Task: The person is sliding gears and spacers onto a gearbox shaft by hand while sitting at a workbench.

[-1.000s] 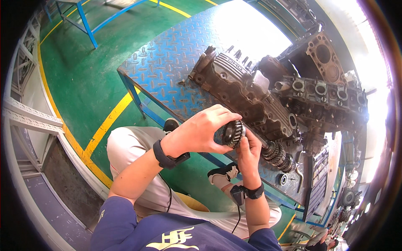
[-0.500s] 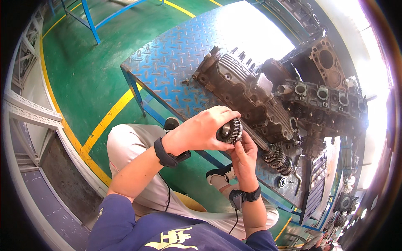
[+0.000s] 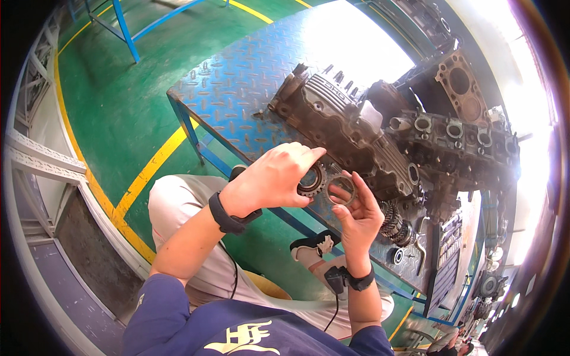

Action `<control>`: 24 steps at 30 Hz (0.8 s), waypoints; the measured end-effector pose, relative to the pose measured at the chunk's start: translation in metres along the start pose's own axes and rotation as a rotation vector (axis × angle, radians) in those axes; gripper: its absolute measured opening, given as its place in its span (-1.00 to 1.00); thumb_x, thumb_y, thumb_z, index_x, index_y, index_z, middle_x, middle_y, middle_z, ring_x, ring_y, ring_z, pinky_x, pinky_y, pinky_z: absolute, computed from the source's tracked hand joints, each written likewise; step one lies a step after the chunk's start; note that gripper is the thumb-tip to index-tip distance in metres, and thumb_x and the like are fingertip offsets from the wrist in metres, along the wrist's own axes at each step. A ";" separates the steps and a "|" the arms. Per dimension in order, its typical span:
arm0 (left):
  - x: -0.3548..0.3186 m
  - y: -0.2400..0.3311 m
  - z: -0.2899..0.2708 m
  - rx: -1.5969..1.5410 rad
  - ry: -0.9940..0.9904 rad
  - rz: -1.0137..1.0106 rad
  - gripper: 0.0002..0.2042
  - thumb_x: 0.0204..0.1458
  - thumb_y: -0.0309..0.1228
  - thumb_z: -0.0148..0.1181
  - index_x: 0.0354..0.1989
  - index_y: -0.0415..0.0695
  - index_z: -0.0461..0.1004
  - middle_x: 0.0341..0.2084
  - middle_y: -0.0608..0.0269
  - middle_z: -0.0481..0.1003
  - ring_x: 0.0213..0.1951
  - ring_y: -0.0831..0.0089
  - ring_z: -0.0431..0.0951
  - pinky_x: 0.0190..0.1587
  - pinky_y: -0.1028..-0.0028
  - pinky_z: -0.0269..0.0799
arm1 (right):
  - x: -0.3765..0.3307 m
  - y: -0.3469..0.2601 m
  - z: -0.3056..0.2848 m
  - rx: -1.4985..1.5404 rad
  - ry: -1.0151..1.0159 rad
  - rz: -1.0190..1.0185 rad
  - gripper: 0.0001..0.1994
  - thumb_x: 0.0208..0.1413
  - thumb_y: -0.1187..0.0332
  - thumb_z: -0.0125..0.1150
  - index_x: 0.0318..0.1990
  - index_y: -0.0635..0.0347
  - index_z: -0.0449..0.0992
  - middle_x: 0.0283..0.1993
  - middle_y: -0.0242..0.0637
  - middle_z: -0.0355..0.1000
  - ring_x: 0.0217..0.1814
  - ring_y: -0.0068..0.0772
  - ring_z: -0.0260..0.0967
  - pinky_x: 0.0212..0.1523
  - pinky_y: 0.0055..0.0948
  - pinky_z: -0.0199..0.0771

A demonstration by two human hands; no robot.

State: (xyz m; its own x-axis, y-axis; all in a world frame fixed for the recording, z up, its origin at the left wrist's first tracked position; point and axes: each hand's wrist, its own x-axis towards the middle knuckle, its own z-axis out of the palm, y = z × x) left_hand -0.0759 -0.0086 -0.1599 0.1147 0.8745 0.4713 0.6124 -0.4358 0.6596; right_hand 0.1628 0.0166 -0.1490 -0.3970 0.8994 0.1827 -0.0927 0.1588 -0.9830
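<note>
Two bare hands work near the middle of the frame, with one part in each. The left hand point(image 3: 270, 178) has one toothed gear point(image 3: 321, 183), its thumb below and its fingers curled over the top, pinching the rim between them. The right hand point(image 3: 358, 221) carries one thin ring point(image 3: 328, 193), the thumb at its lower edge and the other fingers behind (I can see fingertips through the opening). Gear and ring sit side by side, the ring just to the right.

The gear is dark, shiny metal with short teeth around a round bore; the ring is slim, duller and open in the middle. Two black bands circle the wrists, one apiece.

Beyond the hands, the blue surface point(image 3: 237, 83) is raised tread plate, worn and glaring white towards the top. One long ribbed casing point(image 3: 350, 124) lies across it, brown and grimy, and to its right rests one cylinder head point(image 3: 460, 136) with a row of round ports. Lower right, I count one shaft stacked with gears point(image 3: 396, 225), one small bearing point(image 3: 396, 256), one bent metal rod point(image 3: 423, 246) and one dark slotted tray point(image 3: 444, 273).
</note>
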 end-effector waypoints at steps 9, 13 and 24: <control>-0.001 -0.007 0.001 0.088 -0.055 0.040 -0.03 -0.26 -0.30 0.65 0.42 -0.44 0.38 -0.07 -0.16 0.62 0.01 -0.08 0.61 0.17 0.09 0.53 | 0.020 0.018 0.013 -0.652 -0.070 -0.436 -0.26 -0.07 0.23 0.75 0.31 0.27 0.62 0.28 -0.03 0.63 0.27 -0.08 0.62 0.26 -0.18 0.64; -0.002 -0.011 0.006 0.107 -0.032 0.070 0.05 -0.26 -0.25 0.68 0.47 -0.45 0.32 -0.14 -0.10 0.60 -0.04 -0.03 0.59 0.16 0.12 0.51 | 0.021 0.025 0.019 -0.675 -0.053 -0.437 -0.26 -0.07 0.23 0.74 0.31 0.26 0.60 0.31 -0.03 0.62 0.40 0.05 0.52 0.39 -0.09 0.53; -0.001 -0.015 0.013 0.121 -0.055 0.094 0.11 -0.28 -0.29 0.70 0.53 -0.45 0.25 -0.19 -0.04 0.58 -0.06 0.03 0.56 0.15 0.15 0.52 | 0.018 0.027 0.018 -1.032 -0.124 -0.522 -0.32 0.15 0.09 0.56 0.30 0.40 0.57 0.33 0.05 0.58 0.46 0.15 0.46 0.38 0.01 0.49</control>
State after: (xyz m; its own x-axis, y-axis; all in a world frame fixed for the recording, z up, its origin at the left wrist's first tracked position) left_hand -0.0750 -0.0002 -0.1775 0.2161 0.8430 0.4926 0.6863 -0.4900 0.5375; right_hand 0.1368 0.0302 -0.1716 -0.6217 0.5902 0.5149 0.4940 0.8056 -0.3270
